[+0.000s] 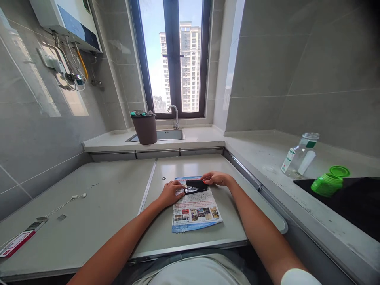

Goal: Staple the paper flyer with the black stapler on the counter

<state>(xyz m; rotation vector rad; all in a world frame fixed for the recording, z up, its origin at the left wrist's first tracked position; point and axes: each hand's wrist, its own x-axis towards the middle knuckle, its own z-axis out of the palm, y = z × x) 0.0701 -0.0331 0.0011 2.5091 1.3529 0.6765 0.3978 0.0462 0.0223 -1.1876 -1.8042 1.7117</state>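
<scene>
A black stapler (196, 187) lies across the upper part of a printed leaflet (197, 204) on the grey table. My left hand (172, 192) is at the stapler's left end, its fingers closed on it. At the other end, my right hand (214, 178) grips the stapler's right top corner between thumb and fingers. The stapler's arm looks lifted from its base. The leaflet has rows of text, small photos and a blue lower edge. Small staple pieces (164, 178) lie just beyond the leaflet, to its left.
White earphones (74, 196) and a red-and-white box (20, 239) lie at the table's left. A brown bin (144, 128) stands by the sink (169, 135). On the right counter are a glass bottle (299, 156) and an open green container (327, 184).
</scene>
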